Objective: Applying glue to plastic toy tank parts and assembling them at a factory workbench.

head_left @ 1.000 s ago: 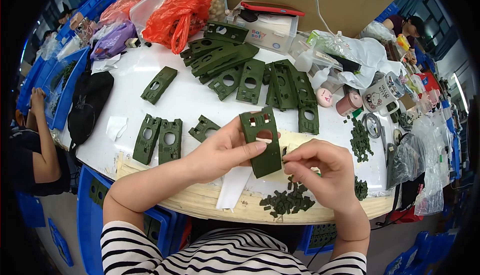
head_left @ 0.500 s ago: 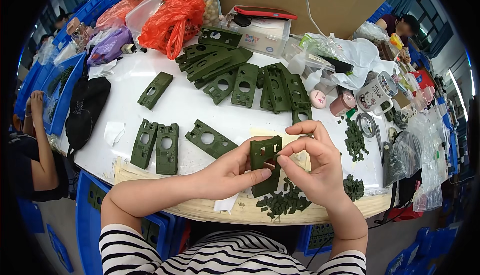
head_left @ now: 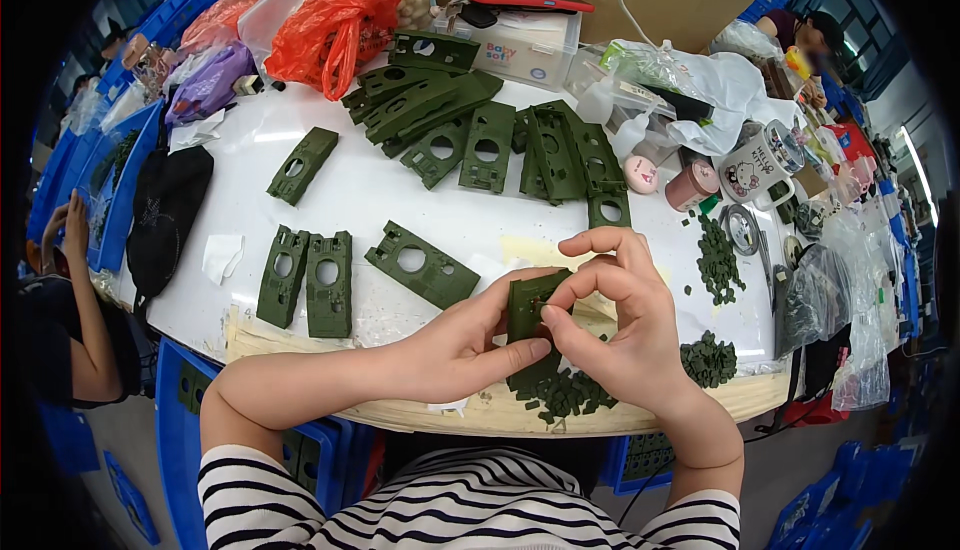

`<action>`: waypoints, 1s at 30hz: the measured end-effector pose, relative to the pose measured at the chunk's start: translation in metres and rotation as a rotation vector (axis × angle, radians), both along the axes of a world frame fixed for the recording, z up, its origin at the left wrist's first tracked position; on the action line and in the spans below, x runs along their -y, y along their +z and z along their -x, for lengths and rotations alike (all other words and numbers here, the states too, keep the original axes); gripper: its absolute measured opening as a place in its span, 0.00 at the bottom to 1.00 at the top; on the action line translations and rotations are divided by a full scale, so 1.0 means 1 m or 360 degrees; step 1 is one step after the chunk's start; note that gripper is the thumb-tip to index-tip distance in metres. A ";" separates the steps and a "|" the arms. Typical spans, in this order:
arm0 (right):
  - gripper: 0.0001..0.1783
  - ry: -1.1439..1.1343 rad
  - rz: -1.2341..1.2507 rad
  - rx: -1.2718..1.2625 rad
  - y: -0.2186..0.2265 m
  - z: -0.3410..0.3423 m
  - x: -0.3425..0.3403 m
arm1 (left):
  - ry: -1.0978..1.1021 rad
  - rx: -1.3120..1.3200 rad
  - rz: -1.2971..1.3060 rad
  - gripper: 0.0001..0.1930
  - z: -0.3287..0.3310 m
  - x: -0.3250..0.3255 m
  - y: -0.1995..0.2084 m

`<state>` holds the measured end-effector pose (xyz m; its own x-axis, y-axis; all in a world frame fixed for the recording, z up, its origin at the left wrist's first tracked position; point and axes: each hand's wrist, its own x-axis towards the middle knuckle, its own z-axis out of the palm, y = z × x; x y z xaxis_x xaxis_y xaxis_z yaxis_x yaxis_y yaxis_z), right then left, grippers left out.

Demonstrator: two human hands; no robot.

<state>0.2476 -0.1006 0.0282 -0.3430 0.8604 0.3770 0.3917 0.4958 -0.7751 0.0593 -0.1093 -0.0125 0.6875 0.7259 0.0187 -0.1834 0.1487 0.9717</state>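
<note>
My left hand point(head_left: 468, 346) grips a dark green plastic model tank hull point(head_left: 524, 318) over the table's near edge, thumb across its lower part. The thumb and forefinger of my right hand point(head_left: 628, 338) are pinched together against the hull's right side. Whatever small thing they hold is hidden by the fingertips. Just below the hull lies a heap of small green plastic pieces point(head_left: 566, 397). To the left of my hands, a loose hull point(head_left: 422, 268) with a round hole rests flat, and two more hulls point(head_left: 329, 290) lie side by side.
Several green hulls point(head_left: 487, 150) are piled toward the back. More small pieces point(head_left: 718, 262) lie at the right, near a white mug point(head_left: 752, 172) and a pink jar point(head_left: 690, 188). Red plastic bags point(head_left: 335, 25) and a black cloth bag point(head_left: 170, 220) flank the left side. Blue crates point(head_left: 185, 430) stand below.
The held hull has turned, showing less of its holed face. My right fingertips have moved slightly left and in closer against it. The whole view has shifted a little.
</note>
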 end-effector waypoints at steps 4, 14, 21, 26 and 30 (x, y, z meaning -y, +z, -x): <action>0.05 -0.0015 -0.0014 -0.0001 0.000 0.001 0.000 | 0.0000 -0.0042 -0.0020 0.30 0.001 0.000 -0.002; 0.05 -0.0016 0.0035 -0.0051 -0.002 0.001 0.000 | 0.0044 -0.0119 -0.0153 0.31 0.000 0.000 -0.004; 0.06 -0.0034 -0.0004 -0.0015 -0.003 0.002 0.000 | 0.0108 -0.0155 -0.0280 0.32 0.000 0.001 -0.007; 0.06 -0.0037 -0.0029 -0.0014 -0.002 0.001 0.000 | 0.0118 -0.0216 -0.0342 0.33 0.001 0.001 -0.008; 0.06 -0.0043 -0.0044 -0.0007 -0.002 0.002 0.000 | 0.0109 -0.0235 -0.0397 0.33 0.001 0.000 -0.009</action>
<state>0.2456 -0.1007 0.0262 -0.3181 0.8586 0.4021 0.4016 0.5062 -0.7632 0.0582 -0.1092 -0.0219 0.6458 0.7561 0.1058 -0.0386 -0.1061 0.9936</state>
